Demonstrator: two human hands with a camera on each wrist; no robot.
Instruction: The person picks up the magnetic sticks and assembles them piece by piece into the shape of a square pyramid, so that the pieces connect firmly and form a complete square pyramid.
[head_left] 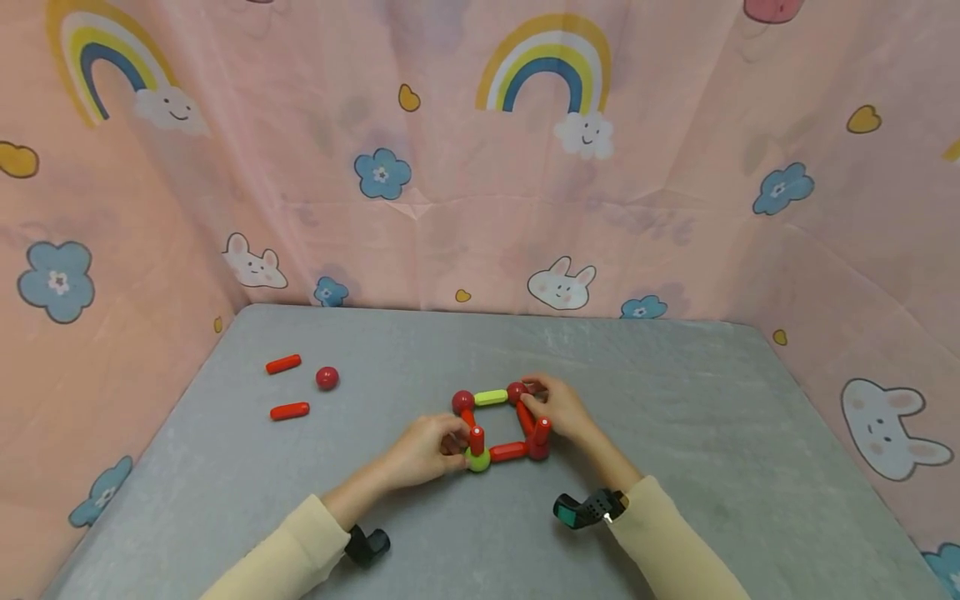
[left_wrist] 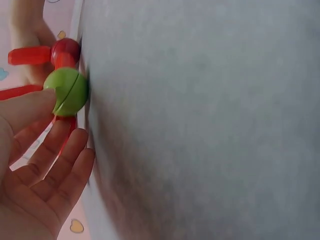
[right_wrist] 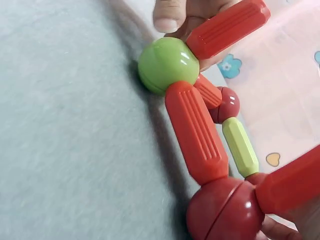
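Left grip (head_left: 423, 450) pinches the green ball (head_left: 477, 459); right grip (head_left: 561, 408) hides its red ball, hold unclear.

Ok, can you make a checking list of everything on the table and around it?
Surface: grey table, bare around the build.
Job's things: square frame of red sticks, one yellow-green stick, red balls and a green ball; two sticks stand upright.
Clutter: two loose red sticks and a loose red ball, far left.
Hands: left hand touches the green ball; right hand holds the frame's right side.
Cables: nothing seen.
Surroundings: pink cartoon curtain.
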